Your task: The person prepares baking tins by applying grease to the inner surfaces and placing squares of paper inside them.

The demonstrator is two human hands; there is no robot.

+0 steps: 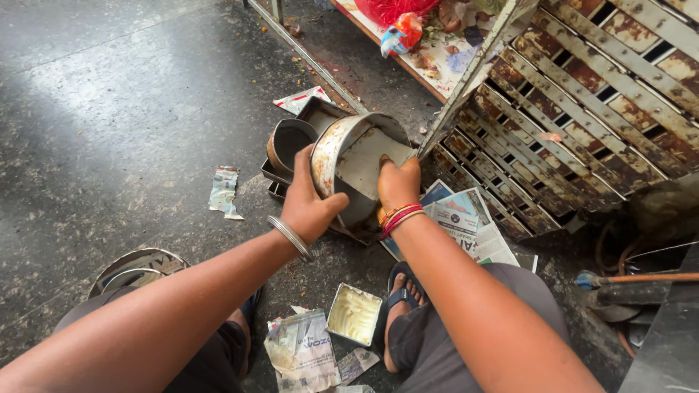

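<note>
Metal cake tin (342,156), stiff, probably light and greasy: left hand (309,207) clamps its rim, right hand (397,185) presses paper lining (375,164) inside.

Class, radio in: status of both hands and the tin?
Left hand grips round tin's rim. Right hand inside, pressing paper liner. Stacked tins close behind.

Left arm: stretching forward, a metal bangle sitting at the wrist.
Left hand (309,206): lying palm-down, fingers curling over a rim, thumb pointing toward the right hand.
Right arm: reaching forward alongside, red threads circling the wrist.
Right hand (397,186): pressing downward, fingers tucking out of sight.
</note>
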